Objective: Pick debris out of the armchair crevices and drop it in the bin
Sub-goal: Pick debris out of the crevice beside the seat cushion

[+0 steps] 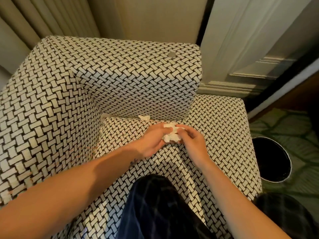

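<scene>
Nearest me, at 6 o'clock, my dark-clad knee (pixel 155 204) rests on the seat cushion (pixel 172 161) of the armchair (pixel 51 109). Past it both hands meet at the middle of the seat: my left hand (pixel 150 140) and right hand (pixel 191 137) are curled together around a crumpled white tissue wad (pixel 170 135), fingers half closed and pinching it from either side. I judge I am at the gathering step, bunching collected debris before the drop. Further on, toward 12 o'clock, a second scrap (pixel 144 117) sits in the crevice beneath the back cushion (pixel 138 80). The bin (pixel 269 159) stands on the floor at 3 o'clock, just beside the chair. Next, I reckon, comes fetching that scrap or carrying the wad right.
</scene>
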`<action>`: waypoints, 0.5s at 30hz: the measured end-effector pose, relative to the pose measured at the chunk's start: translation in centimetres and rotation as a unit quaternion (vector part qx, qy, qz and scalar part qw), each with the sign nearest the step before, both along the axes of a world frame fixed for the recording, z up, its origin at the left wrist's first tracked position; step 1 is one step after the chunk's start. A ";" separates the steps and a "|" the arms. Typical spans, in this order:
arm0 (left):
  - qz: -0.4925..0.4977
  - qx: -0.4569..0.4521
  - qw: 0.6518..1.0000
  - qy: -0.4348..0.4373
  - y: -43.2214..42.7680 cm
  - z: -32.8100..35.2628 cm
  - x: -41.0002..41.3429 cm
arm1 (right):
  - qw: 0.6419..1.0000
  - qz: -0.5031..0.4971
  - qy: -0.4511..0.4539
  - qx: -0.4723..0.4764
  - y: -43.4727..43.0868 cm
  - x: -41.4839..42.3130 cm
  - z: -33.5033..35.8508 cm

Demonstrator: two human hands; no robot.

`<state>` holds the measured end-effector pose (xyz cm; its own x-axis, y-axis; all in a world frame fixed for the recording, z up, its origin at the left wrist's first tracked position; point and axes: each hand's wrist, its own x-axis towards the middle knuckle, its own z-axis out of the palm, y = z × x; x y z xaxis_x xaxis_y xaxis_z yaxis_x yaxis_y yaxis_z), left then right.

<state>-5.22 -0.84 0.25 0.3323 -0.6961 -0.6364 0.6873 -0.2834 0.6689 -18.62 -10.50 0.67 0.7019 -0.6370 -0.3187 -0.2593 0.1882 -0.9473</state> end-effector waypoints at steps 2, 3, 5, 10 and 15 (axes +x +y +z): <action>0.016 -0.012 1.000 0.003 -1.8 0.2 -2.2 | 0.999 -0.033 0.000 0.000 -0.9 -1.9 0.7; 0.025 -0.020 0.999 0.005 -2.7 0.5 -3.2 | 0.999 -0.048 -0.005 0.002 -1.4 -3.0 1.1; 0.022 -0.035 0.999 -0.003 -4.7 1.1 -5.4 | 0.997 -0.075 -0.013 0.002 -2.6 -5.1 1.7; 0.013 -0.058 0.998 0.012 -8.8 2.9 -10.0 | 0.993 -0.112 -0.026 -0.012 -5.8 -9.6 2.5; 0.002 -0.082 0.996 0.039 -13.8 3.8 -15.1 | 0.981 -0.192 -0.040 -0.006 -10.1 -14.1 2.0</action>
